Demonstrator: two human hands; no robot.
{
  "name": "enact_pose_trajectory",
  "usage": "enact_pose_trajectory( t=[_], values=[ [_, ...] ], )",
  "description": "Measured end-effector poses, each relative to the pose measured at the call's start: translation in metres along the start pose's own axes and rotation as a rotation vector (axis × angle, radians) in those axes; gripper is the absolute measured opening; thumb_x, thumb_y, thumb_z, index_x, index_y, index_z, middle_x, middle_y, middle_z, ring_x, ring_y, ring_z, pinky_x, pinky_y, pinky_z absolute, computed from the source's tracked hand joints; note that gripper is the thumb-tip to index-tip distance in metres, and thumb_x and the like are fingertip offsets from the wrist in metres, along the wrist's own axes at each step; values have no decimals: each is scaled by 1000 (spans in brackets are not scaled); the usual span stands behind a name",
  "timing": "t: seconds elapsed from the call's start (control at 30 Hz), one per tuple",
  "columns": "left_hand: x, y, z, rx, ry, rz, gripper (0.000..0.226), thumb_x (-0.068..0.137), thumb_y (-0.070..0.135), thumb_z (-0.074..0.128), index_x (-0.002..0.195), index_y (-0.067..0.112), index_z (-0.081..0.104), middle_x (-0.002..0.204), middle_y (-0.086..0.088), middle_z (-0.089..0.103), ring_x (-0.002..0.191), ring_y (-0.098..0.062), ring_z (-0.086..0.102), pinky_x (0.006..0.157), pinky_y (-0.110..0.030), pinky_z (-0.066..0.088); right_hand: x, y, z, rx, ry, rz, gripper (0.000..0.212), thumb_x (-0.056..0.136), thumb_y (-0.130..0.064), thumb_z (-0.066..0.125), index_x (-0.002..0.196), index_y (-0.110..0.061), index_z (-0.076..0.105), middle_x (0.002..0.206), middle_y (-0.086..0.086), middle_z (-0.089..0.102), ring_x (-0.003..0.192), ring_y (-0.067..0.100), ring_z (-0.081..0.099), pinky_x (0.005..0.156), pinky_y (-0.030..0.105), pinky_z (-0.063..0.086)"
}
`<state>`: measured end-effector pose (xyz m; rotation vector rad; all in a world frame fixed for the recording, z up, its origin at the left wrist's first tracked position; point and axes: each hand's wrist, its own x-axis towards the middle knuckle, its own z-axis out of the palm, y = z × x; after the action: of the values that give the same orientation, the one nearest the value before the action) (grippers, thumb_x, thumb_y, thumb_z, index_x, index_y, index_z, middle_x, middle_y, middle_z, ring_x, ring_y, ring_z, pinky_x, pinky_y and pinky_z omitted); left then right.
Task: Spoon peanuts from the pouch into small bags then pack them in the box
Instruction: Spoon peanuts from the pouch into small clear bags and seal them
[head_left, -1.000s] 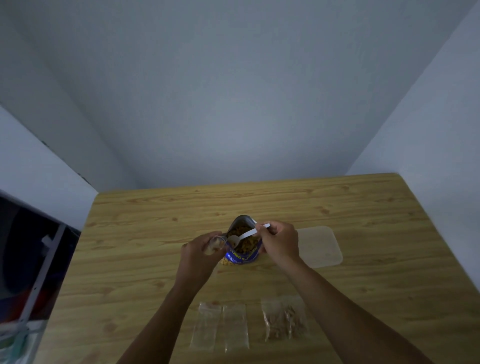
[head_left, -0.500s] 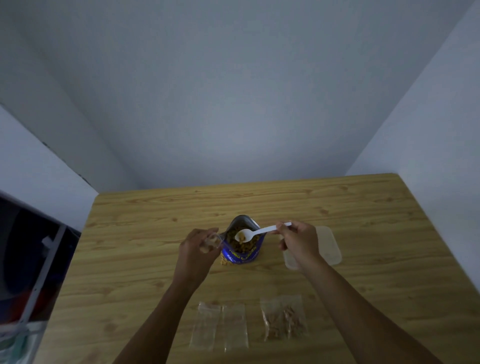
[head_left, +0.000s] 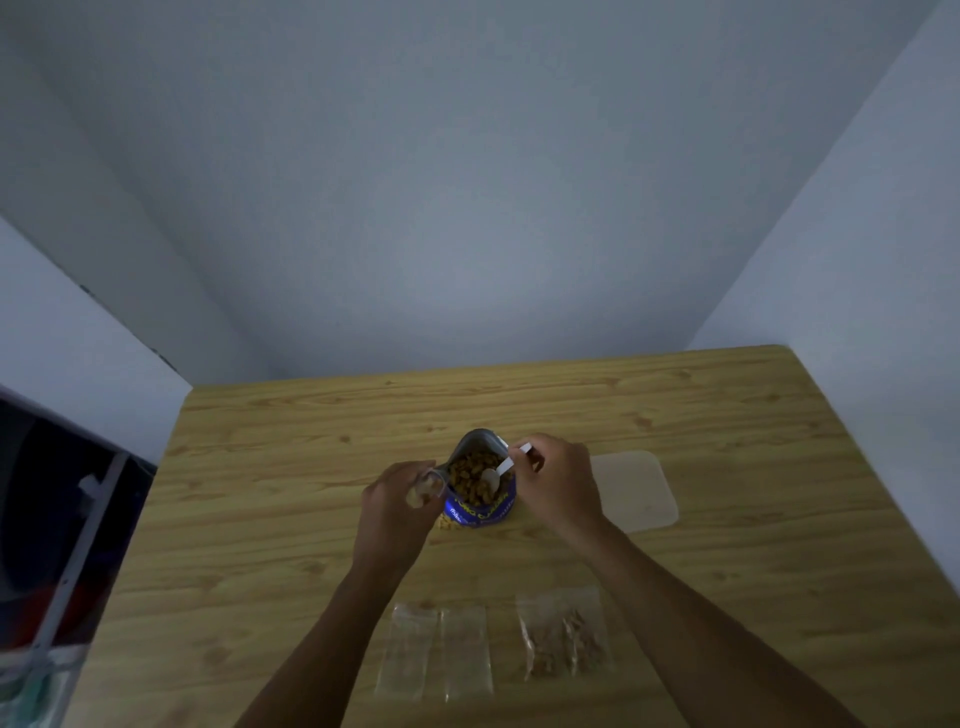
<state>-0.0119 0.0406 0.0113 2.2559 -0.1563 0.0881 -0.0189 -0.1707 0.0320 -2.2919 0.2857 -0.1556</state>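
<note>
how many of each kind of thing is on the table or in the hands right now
pouch: 1
spoon: 1
box: 1
empty bags: 2
filled bags: 2, overlapping, so the count is unsure
bag in left hand: 1
total: 8
</note>
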Motion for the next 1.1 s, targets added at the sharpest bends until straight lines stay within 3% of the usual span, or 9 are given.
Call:
enact_pose_trajectory(
  t=[0.1, 0.23, 0.33, 0.47, 0.63, 0.8, 0.93, 1.0, 1.1],
  values=[
    [-1, -1, 0, -4, 7, -5, 31, 72, 7, 83, 101, 15, 76, 98, 6, 73, 85, -5, 65, 73, -1, 40, 4, 0, -7, -6, -52, 12, 15, 93, -23, 68, 93, -15, 80, 76, 0, 76, 62, 6, 62, 54, 9, 41],
    [-4, 5, 0, -24, 22, -16, 24, 75, 7, 81, 97, 17, 76, 92, 7, 72, 82, -6, 64, 71, -19, 50, -5, 6, 2, 50, -88, 56, 13, 92, -22, 69, 91, -17, 81, 70, -3, 75, 60, 7, 66, 61, 24, 52],
    [-5, 8, -1, -7, 38, -27, 21, 75, 8, 80, 94, 16, 76, 90, 5, 73, 81, -8, 65, 70, -23, 49, -9, 5, 7, 156, -106, 140, 13, 93, -22, 68, 89, -17, 79, 58, -2, 71, 52, 10, 68, 59, 30, 57],
    [-5, 7, 0, 4, 34, -44, 18, 76, 9, 79, 93, 15, 76, 89, 1, 73, 81, -14, 66, 71, -29, 52, -2, 1, 0, 222, -103, 232, 16, 95, -21, 66, 81, -19, 75, 51, 3, 68, 43, 11, 65, 52, 23, 53],
    [-2, 4, -2, -33, 18, -102, 27, 76, 15, 81, 102, 18, 76, 98, 6, 74, 88, -9, 67, 76, -26, 53, 1, 4, -2, 346, -96, 344, 14, 95, -16, 66, 84, -20, 75, 70, -1, 77, 43, 16, 64, 57, 35, 59],
    [1, 7, -6, -38, 23, -90, 31, 74, 13, 83, 105, 15, 75, 101, 5, 71, 88, -8, 65, 78, -23, 51, 7, 6, -5, 473, -39, 507, 11, 94, -15, 68, 90, -11, 78, 72, 1, 78, 45, 15, 59, 58, 31, 57],
    [5, 8, -9, -2, -1, -85, 33, 75, 11, 82, 106, 14, 75, 96, 4, 63, 75, 3, 58, 69, 0, 40, 10, 10, -17, 571, 13, 615, 7, 93, -13, 70, 91, -11, 76, 75, 4, 78, 44, 14, 56, 54, 25, 54],
    [9, 12, -10, 14, -17, -90, 32, 75, 10, 81, 107, 13, 75, 92, 2, 61, 71, 4, 56, 64, 1, 38, 11, 12, -25, 609, 30, 638, 7, 94, -12, 69, 92, -9, 75, 79, 7, 78, 45, 14, 55, 53, 23, 54],
    [16, 18, -10, 63, -69, -98, 30, 78, 13, 78, 107, 14, 75, 90, 2, 59, 69, -4, 55, 63, -8, 38, 16, 16, -36, 658, 19, 641, 7, 94, -12, 69, 96, -8, 75, 80, 7, 79, 51, 18, 57, 65, 34, 57]
  ],
)
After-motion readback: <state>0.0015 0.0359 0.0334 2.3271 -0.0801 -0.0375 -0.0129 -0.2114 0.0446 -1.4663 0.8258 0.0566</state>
